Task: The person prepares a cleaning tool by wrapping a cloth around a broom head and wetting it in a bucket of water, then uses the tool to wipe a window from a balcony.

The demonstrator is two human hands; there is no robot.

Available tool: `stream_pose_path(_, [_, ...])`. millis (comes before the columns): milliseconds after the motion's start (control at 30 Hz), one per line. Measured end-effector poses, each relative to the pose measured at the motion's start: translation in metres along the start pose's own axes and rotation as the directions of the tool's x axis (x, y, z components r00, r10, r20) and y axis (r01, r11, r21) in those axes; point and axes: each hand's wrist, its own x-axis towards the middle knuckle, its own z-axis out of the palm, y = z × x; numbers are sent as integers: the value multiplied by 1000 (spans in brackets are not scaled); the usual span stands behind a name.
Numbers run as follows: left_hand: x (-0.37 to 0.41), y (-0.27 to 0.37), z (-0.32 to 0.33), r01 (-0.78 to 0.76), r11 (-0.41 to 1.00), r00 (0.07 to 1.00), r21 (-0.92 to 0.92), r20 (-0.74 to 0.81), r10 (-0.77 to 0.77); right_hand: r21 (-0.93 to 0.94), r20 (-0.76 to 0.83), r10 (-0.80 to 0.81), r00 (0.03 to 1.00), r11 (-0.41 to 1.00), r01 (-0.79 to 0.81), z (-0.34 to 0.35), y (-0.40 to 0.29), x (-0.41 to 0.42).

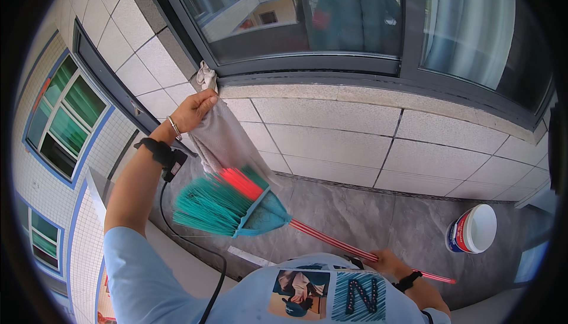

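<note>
Raised at the window ledge, my left hand (195, 110) grips a pale cloth (230, 131) that hangs down along the tiled wall. Another crumpled cloth (207, 77) lies on the ledge corner just above that hand. My right hand (389, 263), low and close to my body, is closed around the red-and-white striped broom handle (330, 240). The broom head (262, 217), blue plastic with green and red bristles (213, 204), points up and left, its bristles in front of the hanging cloth's lower end. Part of the handle is hidden by my right hand.
A white plastic bucket (481, 228) with a printed label stands on the grey tiled floor (355, 208) at the right. A sliding window (301, 22) with a dark frame and stone sill (310, 92) is ahead. A black cable (224, 259) runs beside my left arm.
</note>
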Motion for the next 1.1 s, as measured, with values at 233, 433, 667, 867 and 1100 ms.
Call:
stream_pose_path(233, [-23, 73, -31, -93, 927, 995, 362, 61, 76, 29, -97, 36, 995, 999, -33, 31, 36, 18])
stream_pose_path(433, [-42, 104, -18, -60, 870, 984, 489, -118, 135, 5, -393, -8, 920, 1000, 11, 42, 43, 33])
stream_pose_path(667, [-50, 160, 1, -90, 869, 897, 486, -340, 283, -121, -626, 5, 780, 987, -104, 32, 22, 48])
stream_pose_path(867, [-70, 227, 18, -527, 485, 725, 697, 72, 685, -123, -801, -57, 596, 990, -70, 18, -4, 64])
stream_pose_path(1100, [-103, 222, 35, -540, 536, 634, 648, -104, 766, 135, -909, 28, 416, 964, 229, -10, -44, 84])
